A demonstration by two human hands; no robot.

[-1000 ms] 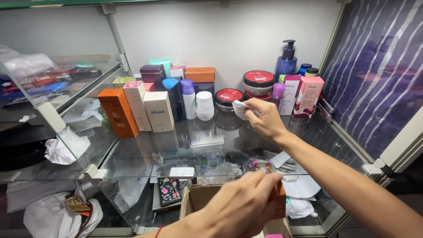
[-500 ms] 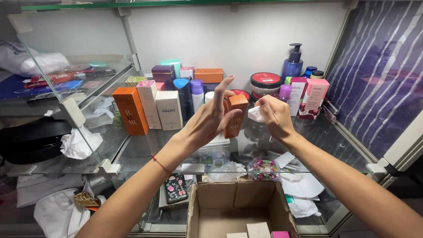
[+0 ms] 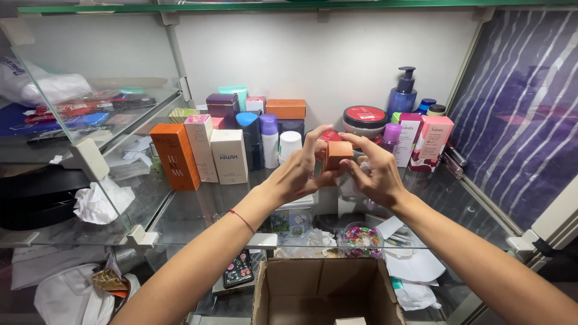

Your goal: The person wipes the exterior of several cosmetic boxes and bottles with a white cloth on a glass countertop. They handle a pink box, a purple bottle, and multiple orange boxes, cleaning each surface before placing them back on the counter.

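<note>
From my head camera, I hold a small orange box (image 3: pixel 338 154) up in front of me, above the glass shelf (image 3: pixel 198 210). My left hand (image 3: pixel 301 174) pinches its left side, fingers (image 3: pixel 313 139) curled over the top edge. My right hand (image 3: pixel 374 174) closes on the right side, fingers (image 3: pixel 359 143) bent round the box together with a bit of white stuff I cannot make out. Behind stand a tall orange carton (image 3: pixel 174 156), a cream carton (image 3: pixel 229 156) and a red-lidded jar (image 3: pixel 365 118). Below, an open cardboard box (image 3: pixel 325 289) sits under my wrists.
</note>
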